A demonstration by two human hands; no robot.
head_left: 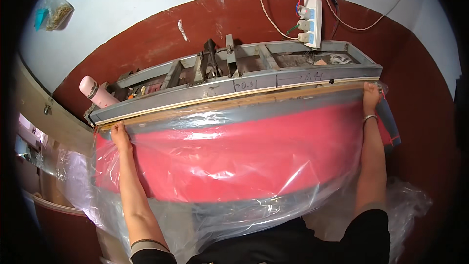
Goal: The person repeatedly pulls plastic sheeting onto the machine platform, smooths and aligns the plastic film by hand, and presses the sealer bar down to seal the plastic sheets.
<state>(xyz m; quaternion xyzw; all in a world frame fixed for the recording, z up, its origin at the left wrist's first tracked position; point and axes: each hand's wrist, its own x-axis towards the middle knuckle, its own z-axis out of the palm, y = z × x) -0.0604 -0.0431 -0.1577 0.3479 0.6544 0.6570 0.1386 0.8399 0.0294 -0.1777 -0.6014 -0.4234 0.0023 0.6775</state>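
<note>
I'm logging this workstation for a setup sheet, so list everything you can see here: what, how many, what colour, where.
Red item: one, red with a grey edge, inside the bag, in front of the machine.
Plastic bag: one, clear, wrapped round the red item, its far edge on the machine's front bar.
Machine: one, grey metal frame, long, against the wall.
Bottle: one, pink, at the machine's left end.
Power strip: one, white, on the wall above the machine, cords attached.
Small bag: one, clear with brownish contents, hanging upper left.
Left hand: on the bag's left far corner.
Right hand: on the bag's right far corner, bracelet on wrist.
</note>
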